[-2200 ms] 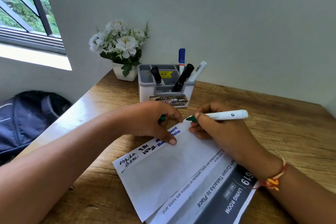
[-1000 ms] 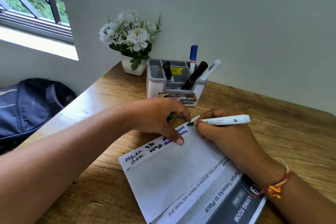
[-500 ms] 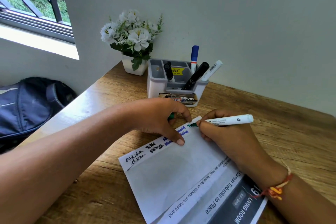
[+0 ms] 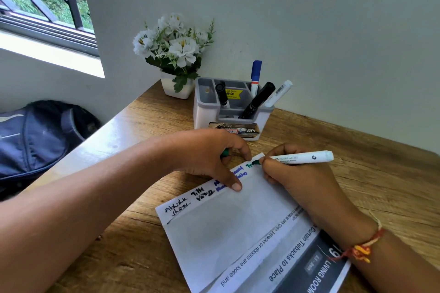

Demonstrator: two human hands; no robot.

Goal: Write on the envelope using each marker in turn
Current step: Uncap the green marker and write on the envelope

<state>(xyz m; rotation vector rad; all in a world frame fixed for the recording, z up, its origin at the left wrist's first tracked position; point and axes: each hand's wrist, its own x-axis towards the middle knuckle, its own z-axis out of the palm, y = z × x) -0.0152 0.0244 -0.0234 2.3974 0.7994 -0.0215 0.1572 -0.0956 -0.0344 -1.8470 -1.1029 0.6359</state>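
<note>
Envelope (image 4: 226, 228) lies slantwise on the wooden table (image 4: 381, 185), close in front of me, flap side up. Its lower right part rests on a printed sheet (image 4: 309, 266) that runs out of the bottom edge of the view. A dark backpack (image 4: 35, 140) sits beyond the table's left edge, cut off at the side. By the wall stand a pot of white flowers (image 4: 177, 88) and, just beside it, a grey and white organizer (image 4: 204, 112). The organizer holds a blue marker (image 4: 256, 74), two black markers (image 4: 259, 98) and a white one (image 4: 278, 93), their lower ends hidden inside.

My left hand (image 4: 207, 154) holds the envelope down, thumb pressed on the flap. Its fingers curl round a green cap (image 4: 225, 152), of which only a sliver shows between them. The thumb covers part of the blue writing on the flap. The black words further left are scrawled and I cannot read them.

My right hand (image 4: 297, 181) rests on the envelope's far corner and pinches the green marker (image 4: 302, 157) near its tip. The white barrel points off to the right. The tip touches the flap at the end of fresh green letters (image 4: 250, 164), too few and too small to read. A red and yellow thread (image 4: 362, 248) circles my right wrist.
</note>
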